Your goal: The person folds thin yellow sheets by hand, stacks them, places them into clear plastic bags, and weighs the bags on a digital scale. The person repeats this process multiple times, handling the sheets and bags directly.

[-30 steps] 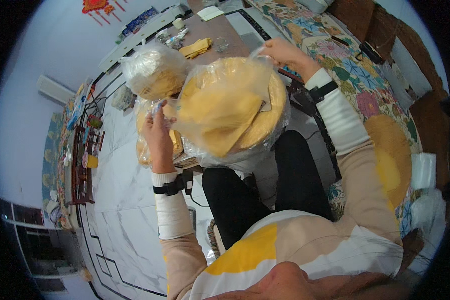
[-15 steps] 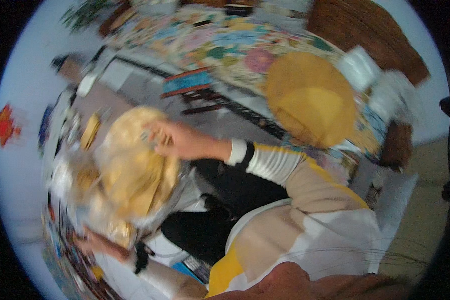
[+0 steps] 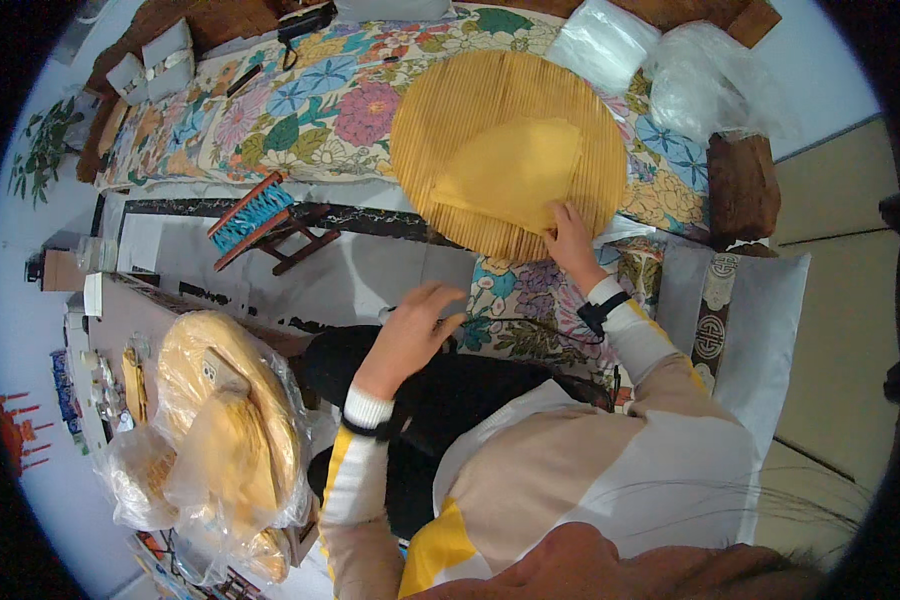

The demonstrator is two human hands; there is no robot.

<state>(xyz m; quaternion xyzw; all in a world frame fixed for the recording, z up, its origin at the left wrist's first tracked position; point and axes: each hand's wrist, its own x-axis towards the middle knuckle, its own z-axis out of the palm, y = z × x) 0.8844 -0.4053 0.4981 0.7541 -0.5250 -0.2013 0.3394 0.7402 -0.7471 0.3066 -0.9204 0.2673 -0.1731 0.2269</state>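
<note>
A thin yellow sheet [image 3: 515, 170], folded roughly to a fan shape, lies on a round slatted mat [image 3: 435, 110]. My right hand [image 3: 573, 245] has its fingers closed on the sheet's near right corner. Above my dark-clad lap, my left hand [image 3: 410, 338] hovers with bent fingers and the thumb apart, holding nothing. A pile of round yellow sheets [image 3: 195, 350] in clear plastic rests on the table at left. On it are a small pale card [image 3: 225, 375] and a plastic bag with yellow contents [image 3: 225, 440].
Under the mat, a flower-patterned cover [image 3: 320, 110] spreads over a long wooden seat. Clear plastic bags [image 3: 715, 80] lie beyond the mat at right. A folding stool with blue webbing [image 3: 255, 220] stands on the floor. The table [image 3: 130, 300] runs along the left.
The view has swung right. My right hand has gone from the bagged yellow pile to the sheet on the mat. My left hand has left the table's side and come over my lap.
</note>
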